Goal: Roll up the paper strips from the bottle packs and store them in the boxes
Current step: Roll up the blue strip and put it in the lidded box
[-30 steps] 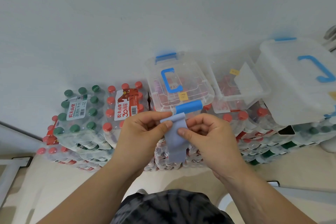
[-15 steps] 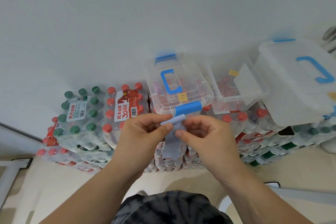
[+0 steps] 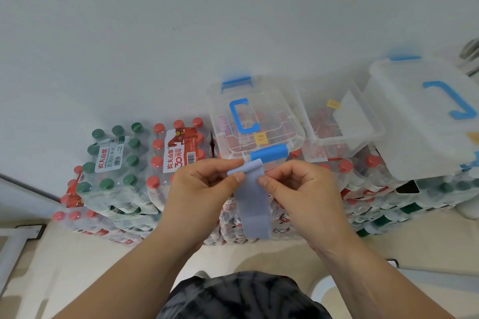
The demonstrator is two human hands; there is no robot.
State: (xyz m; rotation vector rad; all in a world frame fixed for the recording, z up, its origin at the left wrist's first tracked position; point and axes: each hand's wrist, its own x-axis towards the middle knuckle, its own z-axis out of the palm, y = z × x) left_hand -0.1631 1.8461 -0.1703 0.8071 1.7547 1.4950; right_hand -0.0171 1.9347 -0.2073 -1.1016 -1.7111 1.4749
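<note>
A pale blue-grey paper strip (image 3: 252, 204) hangs between my hands, its top end curled over into a small roll. My left hand (image 3: 204, 189) pinches the roll from the left, thumb on the front. My right hand (image 3: 300, 189) pinches it from the right. Just behind the hands stands a clear lidded box (image 3: 255, 122) with a blue handle and blue latches, resting on stacked bottle packs (image 3: 181, 153). Right of it sits a clear box without its lid (image 3: 337, 127), a few items inside.
A large translucent box (image 3: 425, 116) with a blue handle lies at the right on more packs. Green-capped bottle packs (image 3: 114, 160) stand at the left. A pale wall rises behind. Beige floor lies below, with a white frame at the lower left.
Both hands stayed in place while turning the strip's top end. The curl at the top has grown a little and the hanging tail has shifted slightly.
</note>
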